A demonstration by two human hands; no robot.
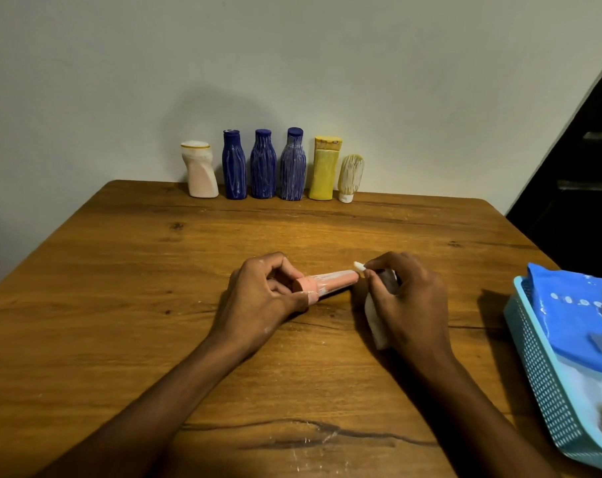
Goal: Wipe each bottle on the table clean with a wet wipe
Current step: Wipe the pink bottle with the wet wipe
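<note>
Head view: near the wooden table's (120,339) front edge, the left hand (258,298) grips a streaked pink plastic tube (327,282) by its cap, steadying it level for the right hand (410,301), pinching a white wet wipe (375,322).

I can read no words or numbers anywhere. The blue pack (568,312) in my basket (534,374) carries a row of small white marks, perhaps lettering, but too blurred to make out.
</note>
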